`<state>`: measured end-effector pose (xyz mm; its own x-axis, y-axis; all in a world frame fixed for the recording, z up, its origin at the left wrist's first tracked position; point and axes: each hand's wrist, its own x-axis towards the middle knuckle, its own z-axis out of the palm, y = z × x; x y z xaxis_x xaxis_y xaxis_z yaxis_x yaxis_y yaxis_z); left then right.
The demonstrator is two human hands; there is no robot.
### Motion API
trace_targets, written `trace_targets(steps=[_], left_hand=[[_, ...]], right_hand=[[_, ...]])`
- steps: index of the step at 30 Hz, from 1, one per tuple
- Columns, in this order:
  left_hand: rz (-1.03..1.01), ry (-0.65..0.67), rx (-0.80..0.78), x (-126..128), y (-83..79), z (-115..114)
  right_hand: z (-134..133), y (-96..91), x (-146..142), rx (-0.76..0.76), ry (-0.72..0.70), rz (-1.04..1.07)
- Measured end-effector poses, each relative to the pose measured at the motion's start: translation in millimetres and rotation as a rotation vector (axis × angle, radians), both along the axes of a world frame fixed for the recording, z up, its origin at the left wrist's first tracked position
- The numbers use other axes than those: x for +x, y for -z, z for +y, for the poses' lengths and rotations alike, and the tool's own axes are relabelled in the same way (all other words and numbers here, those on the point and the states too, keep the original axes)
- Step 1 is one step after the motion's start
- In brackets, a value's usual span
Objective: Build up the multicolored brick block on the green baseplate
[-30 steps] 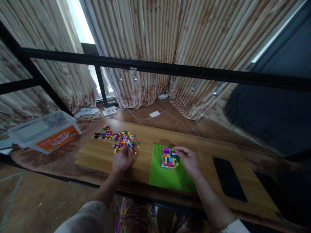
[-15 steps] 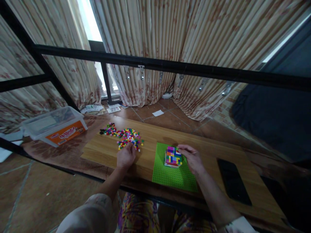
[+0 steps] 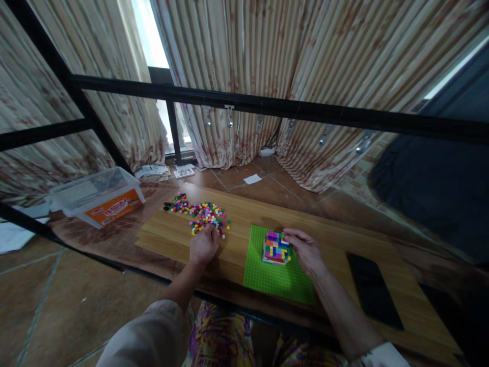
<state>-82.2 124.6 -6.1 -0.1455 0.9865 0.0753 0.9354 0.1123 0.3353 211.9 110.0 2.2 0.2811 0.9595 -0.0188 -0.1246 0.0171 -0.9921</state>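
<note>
A pile of small multicoloured toy bricks lies loose on the left part of the wooden board. At the pile's near edge is my left hand, its fingers closed together; whatever they may hold is hidden. A low block built of coloured bricks stands on a green studded baseplate. My right hand reaches over the baseplate from the right, with thumb and forefinger pinched at the block's far right corner. Anything between those fingertips is too small to make out.
On the left stands a clear plastic tub with an orange label. A black phone-like slab lies on the wooden board at right. A dark metal bar crosses beyond the board, with curtains behind.
The camera has turned slightly, so everything sits a little further right in view. Both hands keep almost the same places at the pile and the block.
</note>
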Motion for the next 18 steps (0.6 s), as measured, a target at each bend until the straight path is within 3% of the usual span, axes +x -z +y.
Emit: trace_targets(steps=[5, 8, 12, 15, 18], left_hand=[[-0.028, -0.003, -0.001, -1, 1.9, 1], [-0.058, -0.018, 0.012, -2, 3.8, 2], [-0.120, -0.050, 0.020, -3, 4.5, 2], [-0.180, -0.064, 0.041, -4, 4.4, 3], [-0.218, -0.074, 0.060, -4, 4.8, 3]], right_hand=[[-5, -1.1, 3, 0.028, 0.009, 0.007], [-11, -8.1, 5, 0.072, 0.123, 0.018], [-29, -34.2, -16, 0.181, 0.312, -0.100], [-47, -51.4, -50, 0.199, 0.141, -0.254], [-58, -48.3, -87, 0.252, -0.107, -0.424]])
